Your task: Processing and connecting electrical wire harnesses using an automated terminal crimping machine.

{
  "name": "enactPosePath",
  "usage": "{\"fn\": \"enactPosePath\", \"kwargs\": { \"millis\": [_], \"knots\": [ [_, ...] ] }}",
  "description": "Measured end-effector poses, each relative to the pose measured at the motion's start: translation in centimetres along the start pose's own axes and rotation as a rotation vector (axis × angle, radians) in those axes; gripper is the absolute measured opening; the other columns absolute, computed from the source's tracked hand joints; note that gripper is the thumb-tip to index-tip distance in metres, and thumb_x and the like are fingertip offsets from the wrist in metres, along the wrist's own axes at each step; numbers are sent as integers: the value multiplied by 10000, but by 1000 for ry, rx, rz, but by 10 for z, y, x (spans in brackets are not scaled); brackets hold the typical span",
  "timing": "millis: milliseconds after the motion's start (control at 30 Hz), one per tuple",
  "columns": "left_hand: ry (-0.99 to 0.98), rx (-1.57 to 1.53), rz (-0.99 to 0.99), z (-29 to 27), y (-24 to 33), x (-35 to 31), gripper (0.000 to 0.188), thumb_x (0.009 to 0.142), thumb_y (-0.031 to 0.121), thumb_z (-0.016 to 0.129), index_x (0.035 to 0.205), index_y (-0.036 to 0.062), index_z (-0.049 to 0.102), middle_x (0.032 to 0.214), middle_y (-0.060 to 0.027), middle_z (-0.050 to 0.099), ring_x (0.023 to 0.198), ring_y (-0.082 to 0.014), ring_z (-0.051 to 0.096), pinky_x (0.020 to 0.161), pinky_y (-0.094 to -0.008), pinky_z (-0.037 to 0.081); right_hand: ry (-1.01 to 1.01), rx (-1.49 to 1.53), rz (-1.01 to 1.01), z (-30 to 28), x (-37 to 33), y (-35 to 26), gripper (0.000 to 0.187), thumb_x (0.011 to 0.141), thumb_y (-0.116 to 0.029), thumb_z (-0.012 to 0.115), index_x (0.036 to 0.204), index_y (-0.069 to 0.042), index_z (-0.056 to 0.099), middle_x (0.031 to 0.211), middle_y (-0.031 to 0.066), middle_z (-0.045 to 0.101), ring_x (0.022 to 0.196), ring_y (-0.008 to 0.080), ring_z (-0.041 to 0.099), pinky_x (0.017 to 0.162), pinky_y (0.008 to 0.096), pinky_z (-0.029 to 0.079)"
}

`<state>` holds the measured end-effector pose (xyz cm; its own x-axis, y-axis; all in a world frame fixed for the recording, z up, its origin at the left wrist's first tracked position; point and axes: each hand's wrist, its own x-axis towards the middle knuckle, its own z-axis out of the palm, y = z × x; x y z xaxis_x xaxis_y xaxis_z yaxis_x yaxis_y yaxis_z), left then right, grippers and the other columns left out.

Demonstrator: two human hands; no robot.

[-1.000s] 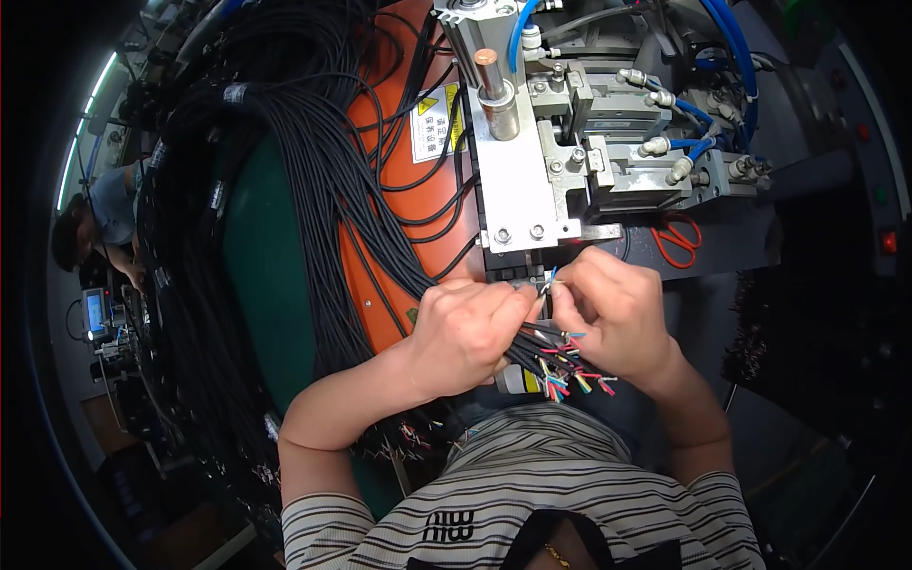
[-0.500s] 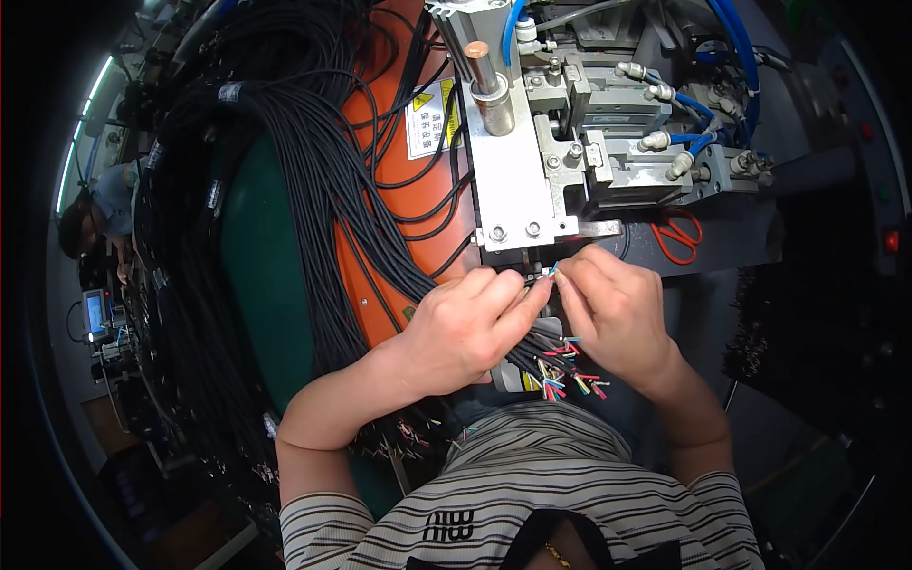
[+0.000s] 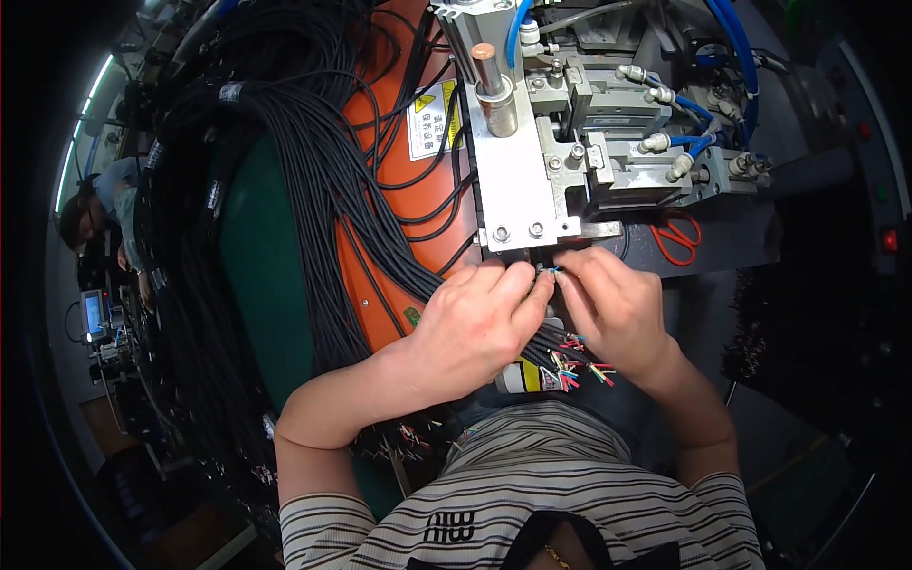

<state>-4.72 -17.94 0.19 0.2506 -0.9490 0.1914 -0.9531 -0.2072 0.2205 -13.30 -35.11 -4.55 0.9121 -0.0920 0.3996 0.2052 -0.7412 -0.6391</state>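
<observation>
At the front edge of the metal machine (image 3: 518, 180), my two hands meet with fingertips almost touching. My left hand (image 3: 480, 328) is closed, thumb and forefinger pinched on a cable end that the fingers mostly hide. My right hand (image 3: 613, 309) pinches a thin blue wire (image 3: 556, 271) at that same spot. Just below the fingers hangs a bundle of black cables (image 3: 541, 351), its ends stripped to red, white, yellow and blue wires (image 3: 575, 366). How the pinched end sits against the machine is hidden.
Long black cables (image 3: 318, 199) drape over the orange table (image 3: 427, 214) on the left. Red-handled scissors (image 3: 677, 237) lie right of the machine, near blue air hoses (image 3: 750, 57). At the far left a person (image 3: 114, 209) bends near a small screen (image 3: 93, 313).
My left hand has rolled slightly, its thumb coming up beside the forefinger, and covers more of the cable end. The hanging wire ends have shifted a little right. The far person has moved.
</observation>
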Motion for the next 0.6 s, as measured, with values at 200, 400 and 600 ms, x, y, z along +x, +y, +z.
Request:
{"fn": "enactPosePath", "kwargs": {
  "millis": [200,400,600],
  "knots": [
    [33,-34,-47,4,-5,-5,363,740,78,615,1087,-31,631,874,-81,535,763,-232,571,708,-340,467,56,-34,-61,1,9,-5,94,795,0,666,886,-13,646,719,106,617,527,276,590,489,341,472],
    [184,-275,-200,1,-23,-24,404,601,-75,661,997,3,674,888,-92,563,796,-267,558,708,-365,457,-93,191,144,-5,11,6,57,810,-8,668,854,-1,633,672,81,610,485,173,577,454,278,429],
    [194,-184,-188,5,-24,-33,413,597,-88,669,1005,-24,650,853,-109,546,799,-290,565,689,-382,453,18,183,214,-9,2,2,123,805,-21,692,921,5,661,638,45,602,460,85,512,436,240,386]
  ]
}}
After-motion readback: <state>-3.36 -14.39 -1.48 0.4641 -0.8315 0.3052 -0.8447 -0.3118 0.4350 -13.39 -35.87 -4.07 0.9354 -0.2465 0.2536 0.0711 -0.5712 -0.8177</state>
